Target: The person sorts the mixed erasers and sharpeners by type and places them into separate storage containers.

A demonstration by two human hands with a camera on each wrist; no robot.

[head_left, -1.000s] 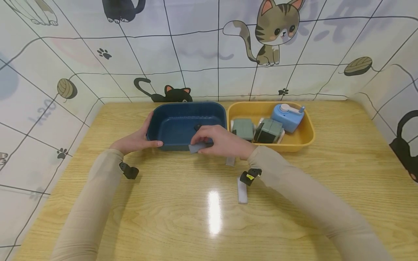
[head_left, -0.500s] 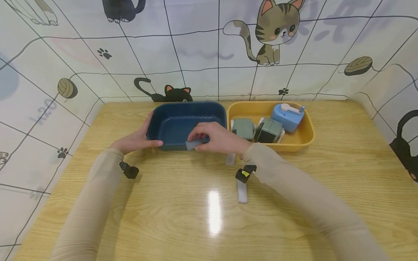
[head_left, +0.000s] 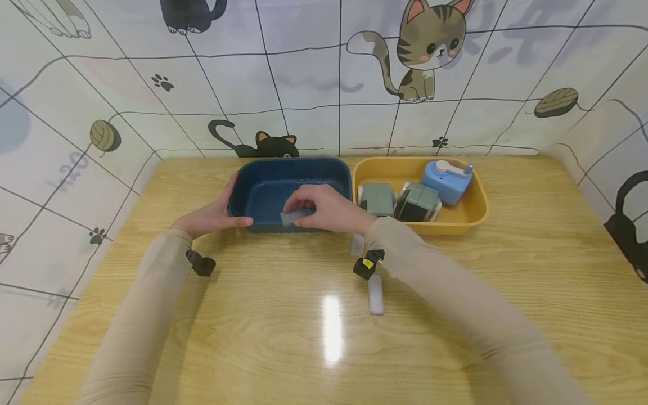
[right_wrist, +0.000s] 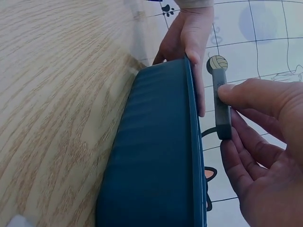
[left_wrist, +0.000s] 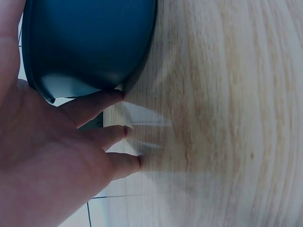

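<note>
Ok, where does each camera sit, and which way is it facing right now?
Head: worn on the head, facing forward and down at the blue bin and yellow bin; both sleeves, left hand and right hand show.
Left wrist: on that wrist, facing past the left hand to the blue bin and tabletop; no right hand.
Right wrist: on that wrist, facing the blue bin's outside; both hands show.
Shared: head and right wrist both show the right hand pinching the gray bar.

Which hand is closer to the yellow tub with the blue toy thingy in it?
Right. The right hand is just left of the yellow tub, over the blue tub; the left hand is farther away, touching the blue tub's left end.
</note>
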